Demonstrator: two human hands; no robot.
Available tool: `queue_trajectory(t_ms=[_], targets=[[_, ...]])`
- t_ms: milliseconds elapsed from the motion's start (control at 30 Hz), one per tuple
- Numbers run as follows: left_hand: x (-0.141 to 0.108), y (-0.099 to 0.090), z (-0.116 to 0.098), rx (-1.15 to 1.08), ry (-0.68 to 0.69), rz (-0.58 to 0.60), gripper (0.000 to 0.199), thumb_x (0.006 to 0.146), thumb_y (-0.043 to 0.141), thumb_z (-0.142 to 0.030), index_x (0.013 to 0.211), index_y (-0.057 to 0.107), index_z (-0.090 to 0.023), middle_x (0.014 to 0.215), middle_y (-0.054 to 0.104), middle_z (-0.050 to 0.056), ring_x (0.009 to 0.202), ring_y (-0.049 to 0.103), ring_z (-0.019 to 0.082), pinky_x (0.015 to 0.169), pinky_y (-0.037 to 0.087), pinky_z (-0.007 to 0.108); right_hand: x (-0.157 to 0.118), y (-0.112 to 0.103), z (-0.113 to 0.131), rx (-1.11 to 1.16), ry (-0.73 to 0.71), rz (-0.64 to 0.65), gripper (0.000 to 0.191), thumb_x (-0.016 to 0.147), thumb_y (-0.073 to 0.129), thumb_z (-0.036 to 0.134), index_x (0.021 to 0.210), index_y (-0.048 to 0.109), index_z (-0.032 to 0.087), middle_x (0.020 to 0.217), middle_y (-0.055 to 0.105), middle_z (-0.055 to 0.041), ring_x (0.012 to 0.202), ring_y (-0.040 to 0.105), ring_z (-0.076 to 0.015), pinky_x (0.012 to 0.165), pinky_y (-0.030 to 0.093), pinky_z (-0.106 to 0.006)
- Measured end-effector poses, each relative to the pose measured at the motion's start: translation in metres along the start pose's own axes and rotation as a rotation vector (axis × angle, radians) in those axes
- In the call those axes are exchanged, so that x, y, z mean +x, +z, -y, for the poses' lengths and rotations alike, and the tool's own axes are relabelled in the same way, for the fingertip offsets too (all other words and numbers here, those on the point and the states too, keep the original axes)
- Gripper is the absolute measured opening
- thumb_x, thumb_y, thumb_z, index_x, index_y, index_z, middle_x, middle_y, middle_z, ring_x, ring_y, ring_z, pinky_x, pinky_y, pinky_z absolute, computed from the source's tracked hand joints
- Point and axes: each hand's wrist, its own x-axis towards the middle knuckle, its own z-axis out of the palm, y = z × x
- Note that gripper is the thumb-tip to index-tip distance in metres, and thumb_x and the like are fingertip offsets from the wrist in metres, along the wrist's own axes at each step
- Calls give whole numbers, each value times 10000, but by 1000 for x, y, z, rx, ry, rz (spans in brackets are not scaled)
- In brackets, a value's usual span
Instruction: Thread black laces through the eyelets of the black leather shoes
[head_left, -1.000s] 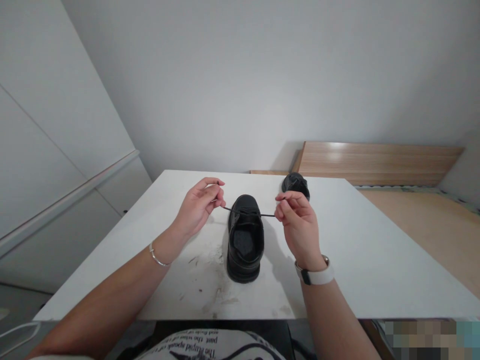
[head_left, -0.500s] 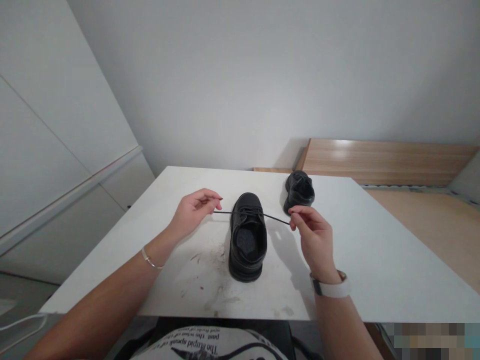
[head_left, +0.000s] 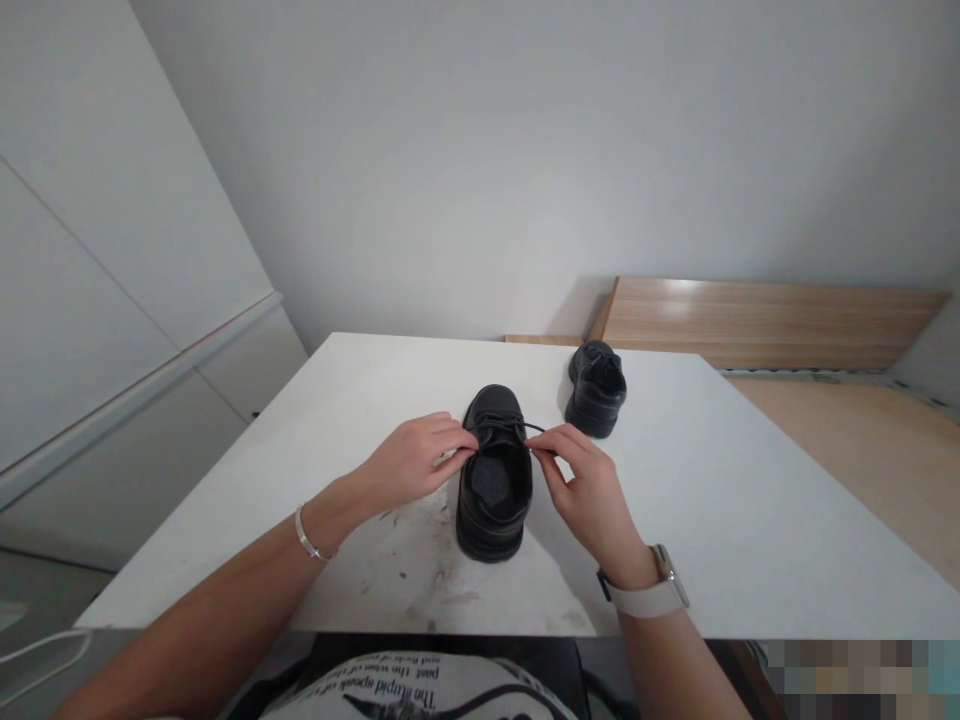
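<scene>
My fingers pinch the shoe's soft-looking collar at both sides, right hand by the lace, left hand opposite

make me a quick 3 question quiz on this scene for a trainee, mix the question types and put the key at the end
1. True or false: on the white table, the far shoe stands to the left of the near shoe.

2. Where is the watch with the white band worn?
a) on the left wrist
b) on the right wrist
c) on both wrists

3. Fill in the blank with "toward" or "away from": the toe of the near shoe points ____ the person.

Key: 1. false; 2. b; 3. away from
</scene>
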Motion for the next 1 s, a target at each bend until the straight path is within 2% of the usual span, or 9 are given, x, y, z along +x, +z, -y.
queue_trajectory(t_ms=[167,267,367,500,700,867,1000], targets=[[2,3,-1,44,11,-5,207,984,499,-192,969,704,-164,878,705,86,818,608,197,738,493,327,0,-1,-2,-53,20,-38,177,945,505,122,944,665,198,921,664,-68,862,644,-201,770,523,-341],[4,5,-3,116,19,-78,186,973,536,-181,941,719,-176,959,691,94,910,586,219,816,484,375,1,1,-1,-60,13,-28,193,948,491,115,955,664,200,930,664,-70,868,645,-202,773,524,-344],[5,7,-7,185,6,-131,183,967,552,-175,923,729,-175,927,656,90,888,553,219,782,474,364,2,2,2,-64,-9,-10,210,953,479,103,971,661,205,943,666,-66,879,643,-198,783,521,-341],[4,11,-9,163,6,-115,230,996,498,-184,962,721,-141,870,655,89,833,563,205,731,489,325,3,2,5,-141,-43,30,203,956,485,95,990,658,196,955,670,-67,890,620,-210,797,507,-364],[5,19,-16,133,-14,-70,253,1008,442,-177,1013,693,-148,917,671,95,849,616,208,739,528,328,6,1,8,-236,-85,40,207,945,491,72,992,661,181,961,673,-73,883,594,-226,790,481,-387],[4,11,-17,-4,-113,-163,181,993,463,-147,1015,642,-156,990,673,95,931,635,200,829,531,331,4,0,5,-195,-47,-2,175,952,513,89,997,649,189,957,675,-55,887,599,-208,802,467,-365],[2,1,-8,30,-181,-178,138,990,497,-155,1017,632,-155,925,683,71,864,629,190,786,514,328,2,-2,-1,-224,-44,-51,111,945,553,105,940,628,187,902,680,-32,873,607,-200,841,444,-371]])
